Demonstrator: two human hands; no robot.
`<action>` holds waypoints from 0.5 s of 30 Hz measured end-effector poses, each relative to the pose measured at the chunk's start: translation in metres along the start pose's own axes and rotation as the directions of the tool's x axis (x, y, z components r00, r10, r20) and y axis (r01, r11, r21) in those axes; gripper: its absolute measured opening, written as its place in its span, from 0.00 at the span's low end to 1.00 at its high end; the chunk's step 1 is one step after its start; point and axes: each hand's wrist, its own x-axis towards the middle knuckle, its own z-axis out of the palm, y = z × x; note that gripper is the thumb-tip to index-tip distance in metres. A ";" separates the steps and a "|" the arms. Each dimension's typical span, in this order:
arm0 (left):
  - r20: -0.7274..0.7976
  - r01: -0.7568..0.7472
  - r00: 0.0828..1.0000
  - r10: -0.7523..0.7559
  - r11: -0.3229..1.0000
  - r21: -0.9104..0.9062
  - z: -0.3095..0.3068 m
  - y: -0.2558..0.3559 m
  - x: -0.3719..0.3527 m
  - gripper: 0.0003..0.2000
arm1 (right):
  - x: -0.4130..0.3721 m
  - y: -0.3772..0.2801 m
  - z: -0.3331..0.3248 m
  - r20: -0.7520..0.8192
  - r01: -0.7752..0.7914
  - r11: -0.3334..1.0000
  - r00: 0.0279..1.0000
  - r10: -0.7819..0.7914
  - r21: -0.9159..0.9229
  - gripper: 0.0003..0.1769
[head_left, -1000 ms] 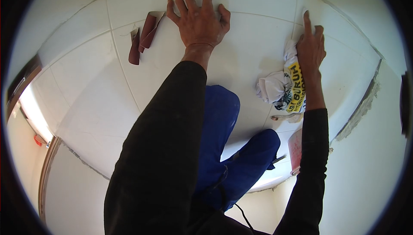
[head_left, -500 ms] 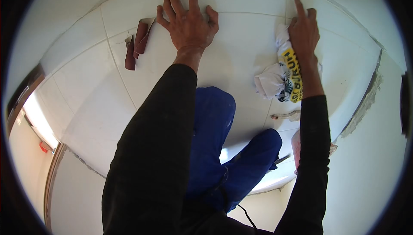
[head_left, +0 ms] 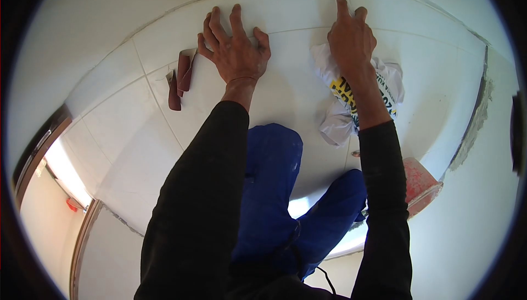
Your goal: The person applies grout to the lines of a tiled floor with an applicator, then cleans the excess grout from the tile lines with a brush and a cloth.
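My left hand [head_left: 236,53] rests on the white tiles [head_left: 291,80], fingers spread and holding nothing. To its left lie two curled pieces of reddish-brown sandpaper [head_left: 185,75]. My right hand [head_left: 352,42] reaches to the far tile row, its index finger stretched out and touching the surface beside a tile joint. The other fingers are bent. Beneath that palm and wrist is a bunched white cloth [head_left: 336,127] with yellow and black print, which the hand appears to grip; the forearm covers part of it.
A red, stained bucket [head_left: 420,187] stands right of my right forearm. A small tip of a brush handle [head_left: 355,153] shows beside the sleeve. My blue-trousered knees [head_left: 274,151] are close by. Walls [head_left: 466,201] border the tiles, and a wooden door frame [head_left: 41,146] is at left.
My right hand has moved left across the tile joint, and the cloth has shifted left with it. More of the bucket shows; the brush is now mostly hidden. The left hand stays spread.
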 end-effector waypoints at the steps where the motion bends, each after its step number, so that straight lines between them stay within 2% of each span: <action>1: -0.010 -0.005 1.000 0.005 1.000 -0.011 0.000 0.000 0.003 0.30 | 0.000 0.003 0.000 -0.030 0.030 0.999 0.999 -0.030 -0.016 0.41; 2: -0.020 -0.009 1.000 0.009 1.000 -0.010 0.001 -0.001 0.006 0.30 | 0.001 0.004 0.000 -0.040 0.030 0.999 0.999 -0.031 -0.013 0.41; 4: -0.002 0.018 1.000 -0.018 1.000 -0.016 0.000 0.001 0.003 0.30 | -0.004 0.004 -0.004 0.059 -0.034 0.999 0.998 0.034 0.008 0.40; 5: 0.004 0.014 1.000 -0.014 1.000 -0.019 0.000 0.001 0.003 0.30 | 0.000 0.005 -0.003 0.062 -0.040 0.999 0.997 0.040 0.006 0.40; 7: -0.030 -0.001 1.000 -0.001 0.998 -0.060 0.001 0.000 0.002 0.30 | 0.011 0.005 -0.001 -0.051 0.014 1.000 0.999 -0.013 0.024 0.39; 15: -0.016 0.005 1.000 -0.006 1.000 -0.029 0.001 0.002 0.003 0.30 | 0.003 0.005 0.000 -0.003 -0.013 1.000 1.000 0.013 0.022 0.39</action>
